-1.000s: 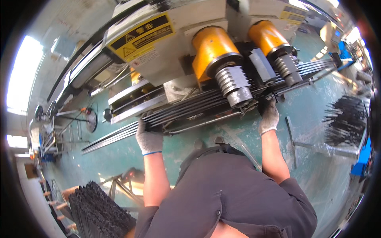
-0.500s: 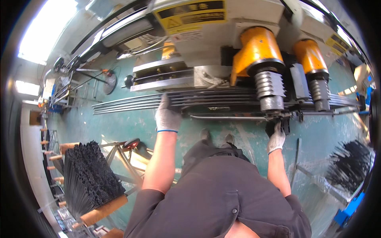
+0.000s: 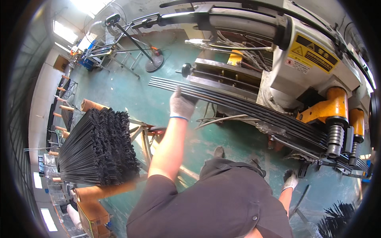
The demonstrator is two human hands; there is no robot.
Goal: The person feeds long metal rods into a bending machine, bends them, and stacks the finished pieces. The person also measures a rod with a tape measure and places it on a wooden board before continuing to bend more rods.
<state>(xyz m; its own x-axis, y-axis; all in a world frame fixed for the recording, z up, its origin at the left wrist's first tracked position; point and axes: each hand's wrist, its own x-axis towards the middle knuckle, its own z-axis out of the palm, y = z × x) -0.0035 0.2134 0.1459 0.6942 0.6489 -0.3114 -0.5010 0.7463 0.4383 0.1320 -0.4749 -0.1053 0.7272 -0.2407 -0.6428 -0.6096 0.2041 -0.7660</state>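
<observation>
A big grey machine [image 3: 301,59] fills the upper right of the frame, with 2 orange roller heads [image 3: 333,107] at its right end, each over a ribbed steel roller. Out of those rollers, running up toward the middle left, lies a flat row of long black rods [image 3: 238,105], side by side on the machine's bed, probably kept level so they feed straight.

At the left of the frame a thick bundle of the same black rods [image 3: 99,146] rests on a rack with wooden posts, ends toward the camera, near the left arm and likely stock.

The person's gloved left hand [image 3: 180,105] sits on the free end of the row, fingers curled over the rods, seemingly steadying that end. The gloved right hand [image 3: 291,179], lower right, hangs below the rollers; its fingers look loosely curled, and I cannot tell whether they hold anything.

The floor [image 3: 131,91] is worn green paint. A standing fan [image 3: 119,23] and metal frames crowd the upper left, under bright windows.
</observation>
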